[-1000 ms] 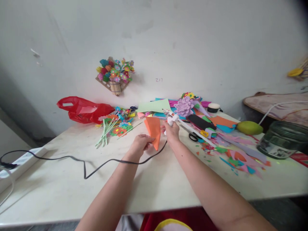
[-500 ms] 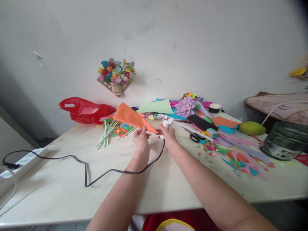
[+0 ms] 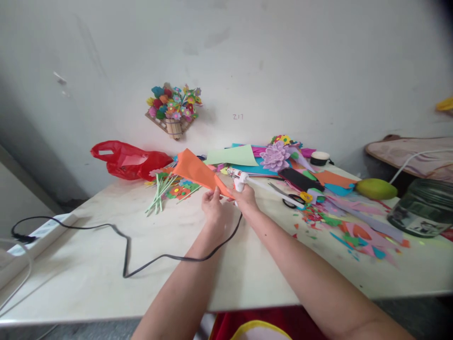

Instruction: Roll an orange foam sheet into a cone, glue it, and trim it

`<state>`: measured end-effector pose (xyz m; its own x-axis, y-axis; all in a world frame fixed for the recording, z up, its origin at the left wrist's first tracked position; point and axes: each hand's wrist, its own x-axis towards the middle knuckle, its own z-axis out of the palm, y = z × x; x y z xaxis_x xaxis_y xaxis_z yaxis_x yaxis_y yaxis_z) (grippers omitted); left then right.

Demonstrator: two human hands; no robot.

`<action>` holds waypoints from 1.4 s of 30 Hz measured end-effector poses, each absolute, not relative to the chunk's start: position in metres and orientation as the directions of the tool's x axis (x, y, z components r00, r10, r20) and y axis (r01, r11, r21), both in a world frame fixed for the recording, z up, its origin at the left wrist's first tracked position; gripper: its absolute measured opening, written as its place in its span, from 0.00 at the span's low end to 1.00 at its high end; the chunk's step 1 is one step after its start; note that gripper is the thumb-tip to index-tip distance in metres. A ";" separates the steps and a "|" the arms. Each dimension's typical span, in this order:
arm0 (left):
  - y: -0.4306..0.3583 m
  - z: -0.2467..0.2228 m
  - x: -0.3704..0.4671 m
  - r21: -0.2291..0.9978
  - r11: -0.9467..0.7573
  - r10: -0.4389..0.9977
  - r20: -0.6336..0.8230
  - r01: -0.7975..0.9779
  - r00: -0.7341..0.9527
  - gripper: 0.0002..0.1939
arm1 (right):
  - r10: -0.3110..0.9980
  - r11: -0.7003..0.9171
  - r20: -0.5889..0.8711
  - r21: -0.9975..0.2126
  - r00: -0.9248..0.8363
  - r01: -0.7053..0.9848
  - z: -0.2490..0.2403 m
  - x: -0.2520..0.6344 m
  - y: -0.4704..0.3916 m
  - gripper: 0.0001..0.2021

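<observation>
My left hand (image 3: 211, 203) is closed on the lower edge of an orange craft sheet (image 3: 194, 170), which is rolled into a cone that widens to the upper left. In my right hand (image 3: 247, 198) is a white hot glue gun (image 3: 239, 179), with a long white glue stick (image 3: 272, 190) sticking out of its back. The right fingertips meet the narrow end of the orange cone; whether they pinch it I cannot tell. A black cord (image 3: 184, 258) runs from the gun, across the left forearm, to the left side.
Pale green stems (image 3: 162, 191) and foam flowers (image 3: 179, 190) lie left, by a red plastic bag (image 3: 134, 160). To the right are scissors (image 3: 292, 201), a black phone-like slab (image 3: 300, 179), colourful scraps (image 3: 357, 236), a yellow-green fruit (image 3: 377, 189) and a glass jar (image 3: 421, 208). A power strip (image 3: 38, 241) sits far left.
The glue gun has turned so that its printed body shows more. My right fingers have come onto the cone's narrow end. The whole view has shifted slightly.
</observation>
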<state>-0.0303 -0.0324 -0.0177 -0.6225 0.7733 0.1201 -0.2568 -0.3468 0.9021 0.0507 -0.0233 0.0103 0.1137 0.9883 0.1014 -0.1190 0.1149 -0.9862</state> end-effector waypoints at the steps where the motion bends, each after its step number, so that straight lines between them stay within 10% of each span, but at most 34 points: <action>1: -0.033 -0.018 -0.031 0.909 -0.323 0.783 0.101 -0.262 -0.614 0.16 | 0.985 0.141 0.128 -0.984 0.119 -0.111 0.010 0.050 -0.023 0.13; 15: -0.031 -0.005 -0.053 0.732 -0.295 0.901 0.000 -0.614 -0.434 0.09 | 0.969 0.248 0.249 -0.968 -0.009 -0.047 0.008 0.073 -0.005 0.15; 25: -0.030 -0.011 -0.052 0.801 -0.302 0.898 0.056 -0.518 -0.437 0.09 | 0.970 0.243 0.242 -0.965 0.023 -0.095 0.006 0.083 0.003 0.15; 28: -0.030 -0.013 -0.052 0.914 -0.231 0.893 0.062 -0.334 -0.447 0.10 | 0.964 0.265 0.262 -0.963 0.048 -0.058 0.010 0.090 0.002 0.14; 31: -0.033 -0.015 -0.046 0.972 -0.055 0.890 0.151 0.227 -0.430 0.13 | 0.962 0.267 0.263 -0.963 0.078 -0.038 0.013 0.099 0.003 0.12; 35: -0.056 -0.018 -0.019 0.586 -0.117 0.942 0.321 0.802 -0.098 0.21 | 0.958 0.268 0.261 -0.962 0.118 -0.045 0.011 0.109 0.008 0.13; 39: -0.100 -0.012 0.019 0.456 -0.267 0.963 0.096 0.849 0.251 0.28 | 0.958 0.272 0.266 -0.961 0.102 -0.049 0.005 0.117 0.013 0.12; 42: -0.124 0.007 0.033 0.721 -0.377 0.841 0.003 0.581 0.542 0.16 | 0.969 0.238 0.234 -0.970 0.080 -0.044 0.002 0.121 0.014 0.12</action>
<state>0.0332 -0.1243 0.0069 0.5418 0.8405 0.0026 0.5810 -0.3768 0.7215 0.1215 0.0142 0.0015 0.0795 0.9690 0.2338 -0.0441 0.2378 -0.9703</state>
